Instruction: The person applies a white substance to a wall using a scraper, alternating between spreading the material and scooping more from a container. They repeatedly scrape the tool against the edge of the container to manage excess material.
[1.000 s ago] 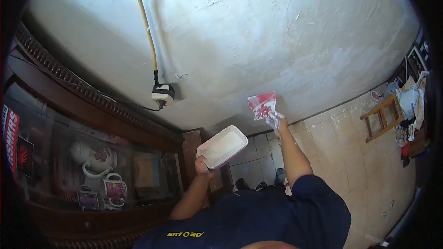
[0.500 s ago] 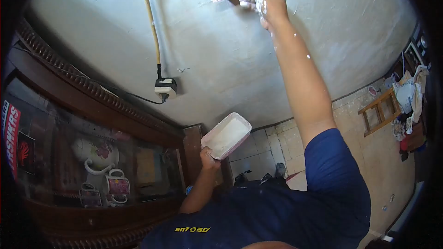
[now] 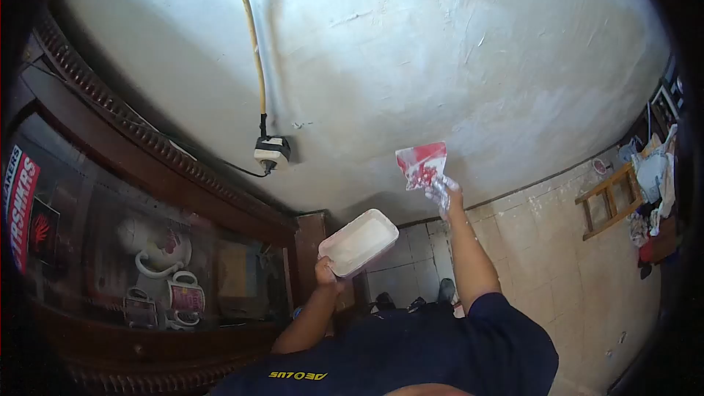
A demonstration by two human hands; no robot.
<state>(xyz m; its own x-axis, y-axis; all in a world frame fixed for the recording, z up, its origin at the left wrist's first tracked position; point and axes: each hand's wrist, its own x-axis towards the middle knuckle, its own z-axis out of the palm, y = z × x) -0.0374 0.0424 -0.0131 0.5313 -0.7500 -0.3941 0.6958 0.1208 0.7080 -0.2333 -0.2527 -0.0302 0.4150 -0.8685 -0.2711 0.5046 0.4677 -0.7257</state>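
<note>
My left hand grips the lower left corner of a shallow rectangular tray, which has a pale, whitish inside. To its upper right, my right hand, smeared with white, holds a red scraper spotted with the same white material. The scraper's wide edge points up, in front of the lower part of a pale wall; whether it touches the wall I cannot tell. White streaks and ridges mark the wall higher up.
A dark wooden glass cabinet with mugs inside fills the left side. A socket block hangs on a yellowish cable by the wall. At the right, a small wooden ladder stands beside piled cloths on the tiled floor.
My right hand has come down from high on the wall with the scraper, nearer to the tray. The tray has shifted slightly lower in view, still in my left hand.
</note>
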